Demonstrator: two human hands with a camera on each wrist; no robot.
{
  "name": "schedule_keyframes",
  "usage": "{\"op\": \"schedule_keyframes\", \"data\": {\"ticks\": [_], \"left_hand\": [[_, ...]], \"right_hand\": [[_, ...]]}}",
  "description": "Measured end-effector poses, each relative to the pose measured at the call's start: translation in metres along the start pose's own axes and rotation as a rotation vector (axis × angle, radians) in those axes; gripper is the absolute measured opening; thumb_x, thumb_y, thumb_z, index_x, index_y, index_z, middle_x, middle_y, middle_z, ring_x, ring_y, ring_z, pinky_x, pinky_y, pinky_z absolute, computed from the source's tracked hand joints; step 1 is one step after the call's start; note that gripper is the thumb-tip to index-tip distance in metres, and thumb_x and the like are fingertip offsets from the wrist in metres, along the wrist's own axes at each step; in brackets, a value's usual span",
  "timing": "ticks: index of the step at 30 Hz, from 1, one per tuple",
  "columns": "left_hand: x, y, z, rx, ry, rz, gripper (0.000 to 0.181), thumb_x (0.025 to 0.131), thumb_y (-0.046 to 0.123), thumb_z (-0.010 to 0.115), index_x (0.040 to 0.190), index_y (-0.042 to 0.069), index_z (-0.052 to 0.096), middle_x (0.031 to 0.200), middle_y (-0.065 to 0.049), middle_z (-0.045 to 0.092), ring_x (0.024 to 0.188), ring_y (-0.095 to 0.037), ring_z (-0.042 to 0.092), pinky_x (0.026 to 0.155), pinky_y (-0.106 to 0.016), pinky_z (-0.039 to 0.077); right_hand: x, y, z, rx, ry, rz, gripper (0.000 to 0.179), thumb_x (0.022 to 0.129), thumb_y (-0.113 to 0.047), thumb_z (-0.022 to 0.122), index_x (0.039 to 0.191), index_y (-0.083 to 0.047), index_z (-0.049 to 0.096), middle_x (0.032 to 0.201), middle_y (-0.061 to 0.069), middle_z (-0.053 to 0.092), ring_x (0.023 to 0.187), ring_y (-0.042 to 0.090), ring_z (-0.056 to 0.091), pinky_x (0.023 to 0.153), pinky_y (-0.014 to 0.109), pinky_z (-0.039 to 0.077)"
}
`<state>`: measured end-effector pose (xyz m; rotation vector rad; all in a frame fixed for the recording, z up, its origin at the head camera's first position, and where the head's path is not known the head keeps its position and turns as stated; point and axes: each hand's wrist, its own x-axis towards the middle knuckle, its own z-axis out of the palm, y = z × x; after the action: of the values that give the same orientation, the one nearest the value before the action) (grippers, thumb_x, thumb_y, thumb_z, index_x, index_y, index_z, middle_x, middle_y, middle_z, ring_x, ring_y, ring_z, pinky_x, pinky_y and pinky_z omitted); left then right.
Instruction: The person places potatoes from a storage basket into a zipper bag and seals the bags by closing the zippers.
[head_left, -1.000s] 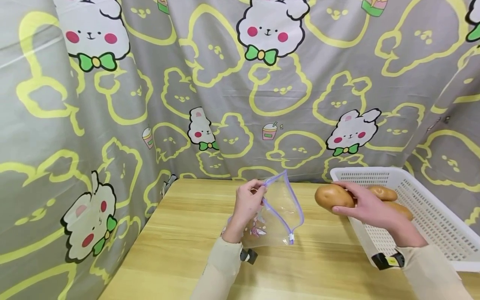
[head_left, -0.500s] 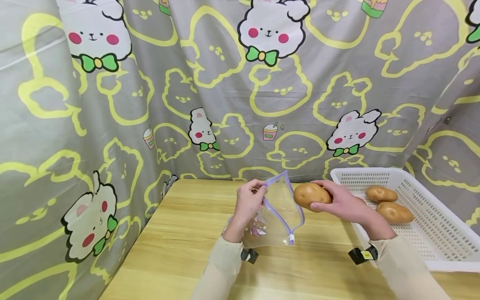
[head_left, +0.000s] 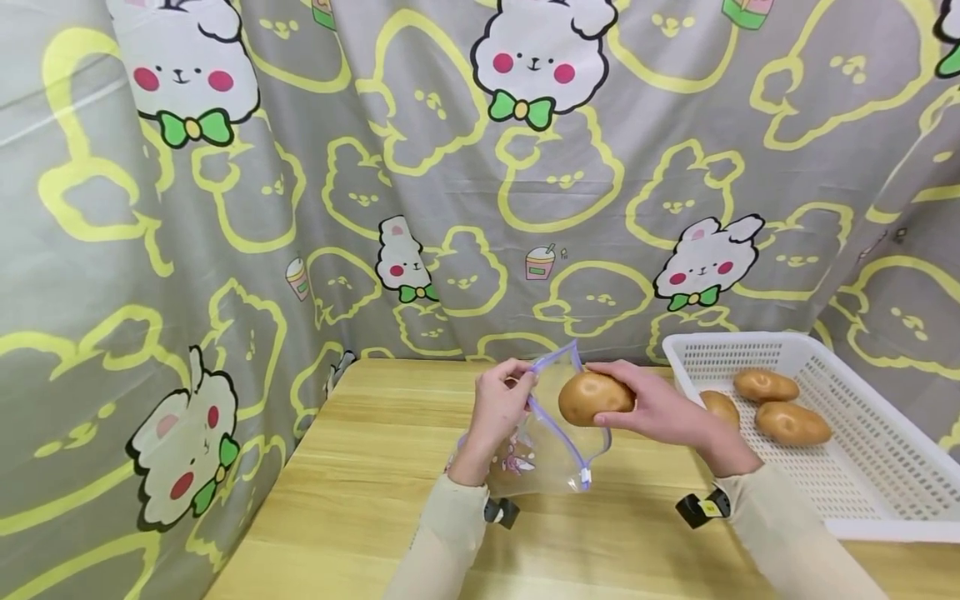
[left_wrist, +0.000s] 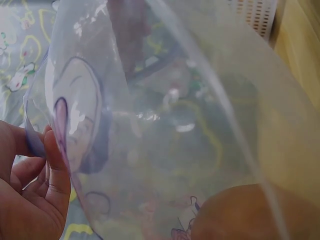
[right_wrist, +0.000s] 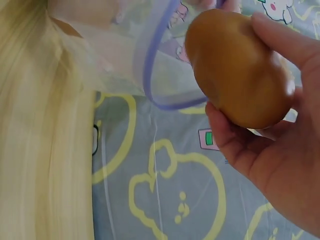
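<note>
My left hand (head_left: pixel 498 408) pinches the edge of a clear zip bag (head_left: pixel 543 458) with purple seal strips and a pink cartoon print. The bag's mouth gapes toward the right. In the right hand (head_left: pixel 660 408) I grip a brown potato (head_left: pixel 592 398) at that mouth, where it covers part of the right seal strip. The right wrist view shows the thumb and fingers around the potato (right_wrist: pixel 240 70), with the purple strip just beyond it. Through the film in the left wrist view, a rounded brown shape (left_wrist: pixel 250 215) appears low down; whether it lies inside the bag is unclear.
On the right of the wooden table (head_left: pixel 360 483) stands a white perforated basket (head_left: pixel 810 492). Inside it lie three potatoes (head_left: pixel 792 423), one partly hidden by my right wrist. A grey cartoon-print curtain (head_left: pixel 450 192) hangs behind the table and at both sides.
My right hand has carried the potato leftward from beside the basket to the bag's mouth. The left hand and the bag have stayed nearly still.
</note>
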<state>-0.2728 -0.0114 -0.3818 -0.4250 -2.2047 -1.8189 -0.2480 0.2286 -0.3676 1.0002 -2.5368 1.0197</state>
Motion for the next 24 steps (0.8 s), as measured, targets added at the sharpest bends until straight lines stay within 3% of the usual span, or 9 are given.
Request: {"op": "schedule_keyframes", "data": {"ticks": [5,11,18,24], "left_hand": [[0.001,0.000,0.000,-0.007,0.008,0.000,0.009,0.088,0.007,0.062,0.087,0.004,0.070,0.070,-0.015,0.065,0.045,-0.010,0.053,0.039,-0.023,0.047],[0.002,0.000,-0.001,-0.010,0.007,-0.007,0.008,0.088,0.007,0.062,0.086,0.004,0.070,0.070,-0.013,0.065,0.046,-0.009,0.054,0.041,-0.024,0.050],[0.002,0.002,-0.001,-0.003,0.002,0.003,0.009,0.088,0.006,0.062,0.087,0.004,0.070,0.066,-0.005,0.064,0.051,-0.026,0.059,0.044,-0.025,0.051],[0.001,0.003,-0.001,-0.006,-0.001,-0.005,0.009,0.088,0.007,0.062,0.087,0.003,0.070,0.070,-0.014,0.066,0.049,-0.015,0.057,0.045,-0.025,0.052]], "right_hand": [[0.007,-0.004,0.005,-0.017,0.007,0.029,0.071,0.071,-0.029,0.084,0.131,-0.008,0.054,0.116,0.006,0.061,0.094,0.017,0.060,0.075,0.033,0.052],[0.013,-0.008,0.011,-0.052,-0.015,-0.012,0.067,0.068,-0.022,0.086,0.128,-0.010,0.058,0.120,0.011,0.058,0.096,0.024,0.060,0.073,0.035,0.053],[0.018,-0.013,0.016,-0.040,-0.071,-0.028,0.061,0.069,-0.014,0.085,0.124,-0.010,0.059,0.119,0.011,0.058,0.094,0.023,0.058,0.071,0.031,0.053],[0.020,-0.014,0.019,-0.041,-0.116,-0.048,0.057,0.071,-0.009,0.083,0.123,-0.011,0.059,0.121,0.009,0.058,0.099,0.024,0.057,0.074,0.033,0.053]]}}
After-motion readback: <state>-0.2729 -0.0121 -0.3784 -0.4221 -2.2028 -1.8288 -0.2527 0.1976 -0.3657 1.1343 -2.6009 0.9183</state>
